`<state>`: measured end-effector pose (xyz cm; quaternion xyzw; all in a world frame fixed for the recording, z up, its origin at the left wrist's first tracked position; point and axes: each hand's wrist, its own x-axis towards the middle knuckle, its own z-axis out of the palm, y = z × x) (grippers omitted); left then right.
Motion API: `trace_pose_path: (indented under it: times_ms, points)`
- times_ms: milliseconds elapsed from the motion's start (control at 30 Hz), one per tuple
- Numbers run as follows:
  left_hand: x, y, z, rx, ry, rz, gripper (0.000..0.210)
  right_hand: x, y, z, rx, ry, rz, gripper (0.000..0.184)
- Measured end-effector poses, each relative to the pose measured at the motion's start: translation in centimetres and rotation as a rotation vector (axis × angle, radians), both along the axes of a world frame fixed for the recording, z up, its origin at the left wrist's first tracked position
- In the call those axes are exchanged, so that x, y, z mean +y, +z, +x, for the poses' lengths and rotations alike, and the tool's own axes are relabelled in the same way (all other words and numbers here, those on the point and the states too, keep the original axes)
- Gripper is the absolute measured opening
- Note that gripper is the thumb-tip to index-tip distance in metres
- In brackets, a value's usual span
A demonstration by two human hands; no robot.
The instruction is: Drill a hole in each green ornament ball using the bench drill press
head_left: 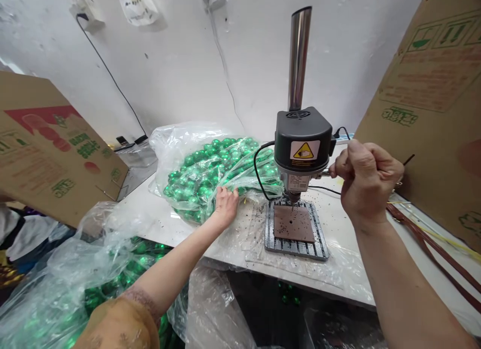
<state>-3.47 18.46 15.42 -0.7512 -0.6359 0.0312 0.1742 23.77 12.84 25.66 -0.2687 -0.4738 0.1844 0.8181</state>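
Note:
My left hand (226,205) is at the near edge of a clear plastic bag (165,144) full of shiny green balls (195,173). Its fingers curl down at the plastic, and the tips are hidden, so what they hold cannot be made out. On the right, my right hand (366,181) is closed in a fist around the feed lever (323,174) of a small black bench drill press (302,138). Below the drill bit, a brown square board (293,224) with a small dark hole lies on the slotted metal base (323,251). No ball sits on the board.
Dark shavings litter the white table (158,224). Cardboard boxes stand at the left (48,158) and right (424,118). Another plastic bag of green balls (124,274) is below the table's left edge. A brown strap (432,244) lies at the right; a black cable (257,171) loops beside the drill.

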Motion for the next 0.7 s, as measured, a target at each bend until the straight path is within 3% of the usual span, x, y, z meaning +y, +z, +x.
trace_pose_path:
  times_ms: [133, 233, 400, 500, 567, 700]
  points:
    - [0.4, -0.3, 1.3, -0.082, 0.078, -0.069, 0.058, 0.0, 0.0, 0.0, -0.010, 0.000, 0.014, 0.047]
    - [1.6, 0.1, 1.4, -0.131, 0.107, -0.038, 0.043, 0.0, 0.0, 0.0, -0.006, -0.004, 0.025, 0.046]
    - [3.3, 1.5, -1.4, -0.178, 0.251, 0.077, 0.038, -0.1, -0.1, 0.0, -0.016, 0.001, 0.011, 0.046]
    - [3.3, 1.2, -2.7, -0.196, 0.325, 0.128, 0.041, -0.2, -0.2, 0.1, -0.022, 0.000, 0.010, 0.046]
    - [3.0, 0.4, -2.7, -0.196, 0.253, 0.170, 0.041, -0.3, -0.1, 0.1, -0.020, 0.000, 0.010, 0.046]
    - [1.7, -2.0, -1.4, -0.135, -0.247, 0.115, 0.029, -0.2, -0.1, 0.0, -0.017, -0.003, 0.018, 0.047]
